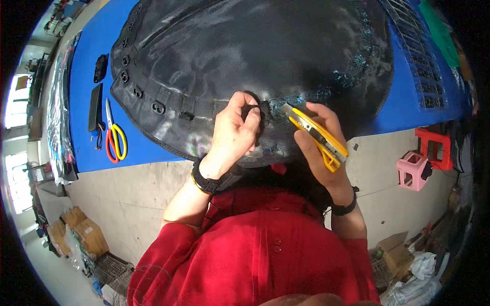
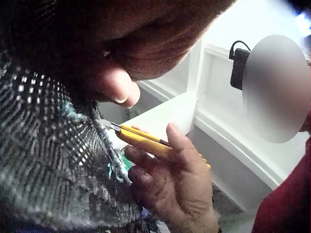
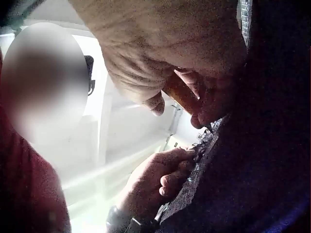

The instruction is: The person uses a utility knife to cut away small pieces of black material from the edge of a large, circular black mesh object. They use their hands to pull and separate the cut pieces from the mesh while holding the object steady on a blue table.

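A large black mesh fabric piece (image 1: 214, 56) with teal flecks of residue is spread over the blue table. My left hand (image 1: 236, 125) pinches a dark bunched bit of it near the front edge. In my right hand (image 1: 321, 148) I grip a yellow utility knife (image 1: 319, 135), its blade out and pointing at the fabric just right of the left fingers. The left wrist view shows the knife blade (image 2: 104, 123) right at the flecked mesh. In the right wrist view, the left hand (image 3: 155, 182) holds the fabric's edge below the knife.
Scissors (image 1: 116, 135) with red and yellow handles lie on the blue table (image 1: 148, 155) at left, beside a black flat case (image 1: 95, 107). Black plastic clips (image 1: 157, 107) line the fabric's left border. Pink (image 1: 412, 171) and red stools (image 1: 436, 148) stand at right.
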